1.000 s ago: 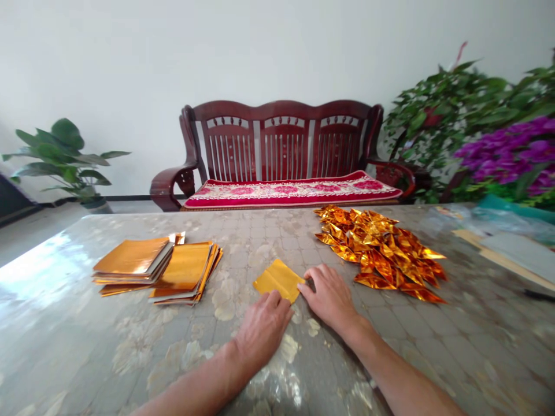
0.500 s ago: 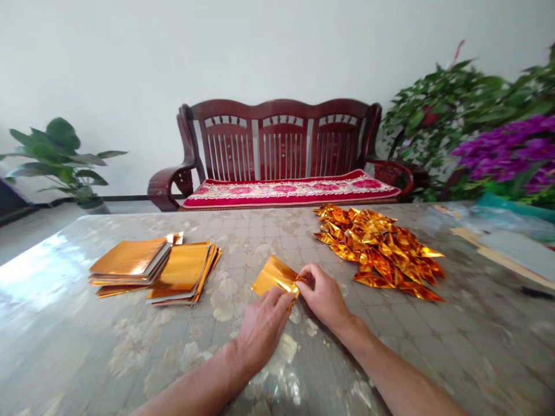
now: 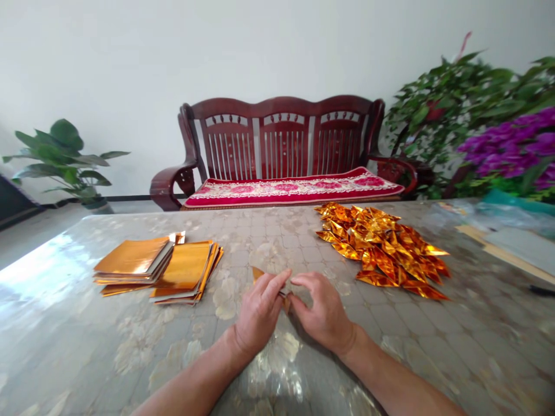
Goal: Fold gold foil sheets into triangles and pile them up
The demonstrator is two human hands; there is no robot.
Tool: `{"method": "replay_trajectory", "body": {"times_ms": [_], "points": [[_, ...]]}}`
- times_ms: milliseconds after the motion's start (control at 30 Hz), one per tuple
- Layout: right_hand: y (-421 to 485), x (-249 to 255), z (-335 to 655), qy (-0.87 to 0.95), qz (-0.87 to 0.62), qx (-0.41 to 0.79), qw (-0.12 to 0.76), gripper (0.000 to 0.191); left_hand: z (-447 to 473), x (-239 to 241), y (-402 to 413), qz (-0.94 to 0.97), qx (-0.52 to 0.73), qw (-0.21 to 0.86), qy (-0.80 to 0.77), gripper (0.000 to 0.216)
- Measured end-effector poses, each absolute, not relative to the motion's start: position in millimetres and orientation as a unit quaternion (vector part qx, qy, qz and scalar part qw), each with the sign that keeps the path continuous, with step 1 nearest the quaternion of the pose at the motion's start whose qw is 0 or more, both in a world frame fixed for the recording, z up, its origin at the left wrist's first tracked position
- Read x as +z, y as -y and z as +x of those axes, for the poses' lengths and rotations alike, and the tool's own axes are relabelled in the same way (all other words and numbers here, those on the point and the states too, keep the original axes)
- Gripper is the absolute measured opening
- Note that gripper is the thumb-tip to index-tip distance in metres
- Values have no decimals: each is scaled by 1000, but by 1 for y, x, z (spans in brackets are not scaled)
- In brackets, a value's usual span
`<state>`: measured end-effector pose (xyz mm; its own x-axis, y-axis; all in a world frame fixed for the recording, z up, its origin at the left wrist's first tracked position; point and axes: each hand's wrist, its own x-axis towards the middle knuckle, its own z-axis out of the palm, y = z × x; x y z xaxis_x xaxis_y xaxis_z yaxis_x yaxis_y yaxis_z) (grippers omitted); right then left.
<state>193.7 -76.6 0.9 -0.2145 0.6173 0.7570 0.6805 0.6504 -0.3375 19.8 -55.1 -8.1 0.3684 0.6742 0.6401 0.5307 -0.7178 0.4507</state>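
Observation:
My left hand [image 3: 262, 309] is closed on a sheet of gold foil paper [image 3: 257, 274], and its fingers cover most of the sheet. One pointed corner sticks out on the far left of the fingers, and a small folded end shows between the hands. My right hand [image 3: 323, 312] curves round that end, its thumb against the paper and its index finger arched above. Its other fingers are hidden. To the right lies a heap of pointed, folded gold foil pieces [image 3: 381, 245]. Two stacks of flat foil sheets, a left stack [image 3: 132, 257] and a right stack [image 3: 184, 266], lie to the left.
The table [image 3: 173, 370] has a glossy, flower-patterned cover. At its right are a clear and green plastic bag [image 3: 515, 211], pale card sheets [image 3: 520, 245] and a dark object [image 3: 541, 290]. Beyond stand a wooden bench [image 3: 284, 144], a potted plant [image 3: 65, 156] and purple flowers [image 3: 511, 144].
The sheet lay flat with its gold face showing; now it is turned or folded up under my fingers. My right hand has rotated, its fingers more spread. The view shifted slightly.

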Motion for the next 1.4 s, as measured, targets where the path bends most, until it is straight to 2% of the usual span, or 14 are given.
{"method": "replay_trajectory", "body": {"times_ms": [167,233,367,500,733,867,1067,1400], "points": [[75,1,189,765,-494,-30,412,51,22,-6,49,738,535,169,-375,11],[74,3,191,766,-505,-44,396,45,23,-6,48,715,560,188,-374,7],[72,7,198,778,-491,-77,386,19,23,-12,46,699,567,228,-370,5],[70,9,206,791,-491,-109,349,15,17,-17,41,733,508,211,-400,10],[65,4,206,813,-498,-120,275,17,6,-8,39,847,324,12,-421,17],[63,0,206,824,-505,-101,236,14,7,-7,41,877,238,-44,-416,24],[63,-2,210,839,-506,-45,195,20,5,-11,40,883,171,-16,-436,23],[54,-6,219,811,-547,32,207,14,4,-7,33,833,211,116,-497,20]]}}
